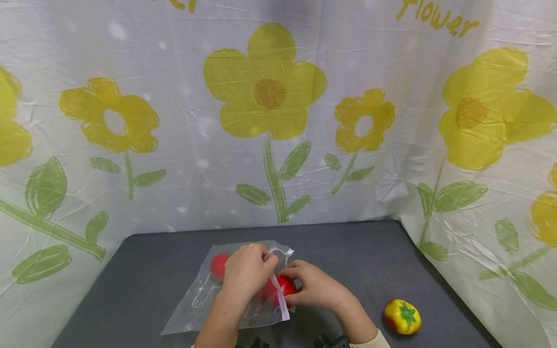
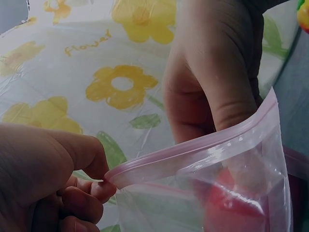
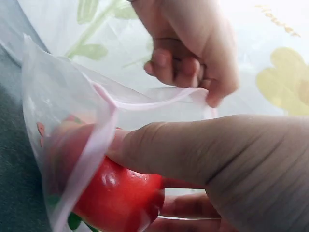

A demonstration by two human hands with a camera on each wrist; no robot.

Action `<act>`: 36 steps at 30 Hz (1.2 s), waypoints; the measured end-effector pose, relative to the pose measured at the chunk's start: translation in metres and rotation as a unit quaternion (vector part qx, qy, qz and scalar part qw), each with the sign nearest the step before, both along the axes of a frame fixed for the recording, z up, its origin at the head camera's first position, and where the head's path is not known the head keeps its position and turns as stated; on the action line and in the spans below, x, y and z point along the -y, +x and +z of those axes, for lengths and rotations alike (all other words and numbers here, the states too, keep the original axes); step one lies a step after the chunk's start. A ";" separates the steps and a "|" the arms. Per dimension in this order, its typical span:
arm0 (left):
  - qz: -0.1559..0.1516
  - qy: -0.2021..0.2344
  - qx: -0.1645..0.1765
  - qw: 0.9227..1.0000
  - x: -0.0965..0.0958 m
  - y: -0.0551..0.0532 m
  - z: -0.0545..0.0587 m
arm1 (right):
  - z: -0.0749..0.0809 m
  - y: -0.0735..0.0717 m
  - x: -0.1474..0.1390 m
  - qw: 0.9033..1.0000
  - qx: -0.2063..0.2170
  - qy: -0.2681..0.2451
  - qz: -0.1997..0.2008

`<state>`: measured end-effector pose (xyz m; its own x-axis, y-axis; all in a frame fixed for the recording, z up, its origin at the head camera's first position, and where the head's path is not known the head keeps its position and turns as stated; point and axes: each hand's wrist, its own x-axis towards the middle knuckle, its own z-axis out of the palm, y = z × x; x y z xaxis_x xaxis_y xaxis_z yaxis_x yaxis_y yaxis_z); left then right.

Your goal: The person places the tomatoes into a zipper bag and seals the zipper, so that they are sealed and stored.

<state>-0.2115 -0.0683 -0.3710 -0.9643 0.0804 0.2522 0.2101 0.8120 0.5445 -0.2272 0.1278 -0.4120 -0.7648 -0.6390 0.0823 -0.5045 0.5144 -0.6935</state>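
A clear zip bag [image 1: 187, 311] with a pinkish-white zip edge lies on the dark table, its mouth facing right. My left hand [image 1: 245, 270] pinches the bag's edge between thumb and finger and lifts it. At the mouth, my right hand [image 1: 319, 287] grips a shiny red tomato [image 3: 120, 198] with green leaves, thumb on one side and fingers on the other. Part of that tomato is inside the bag, behind the zip edge. Deeper in the bag another red round thing [image 1: 219, 266] shows through the plastic; its kind is unclear.
A yellow-red toy fruit [image 1: 402, 316] with a green leafy top lies on the table [image 1: 348, 251] to the right of my right hand. A white sheet [image 1: 183, 145] with printed yellow flowers hangs behind the table and at both sides.
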 end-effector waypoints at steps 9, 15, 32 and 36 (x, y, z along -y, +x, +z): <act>0.000 0.000 0.007 1.000 -0.001 0.001 0.002 | -0.008 0.000 0.007 1.000 0.017 -0.018 0.014; -0.004 -0.004 -0.003 1.000 -0.001 0.000 0.001 | -0.017 -0.002 0.012 0.999 -0.008 -0.022 0.026; 0.004 -0.016 -0.018 1.000 0.000 -0.001 0.001 | -0.028 -0.001 0.031 0.993 -0.112 -0.022 0.039; -0.010 -0.005 -0.029 1.000 0.001 -0.001 0.000 | -0.027 0.000 0.031 0.992 -0.124 -0.006 0.033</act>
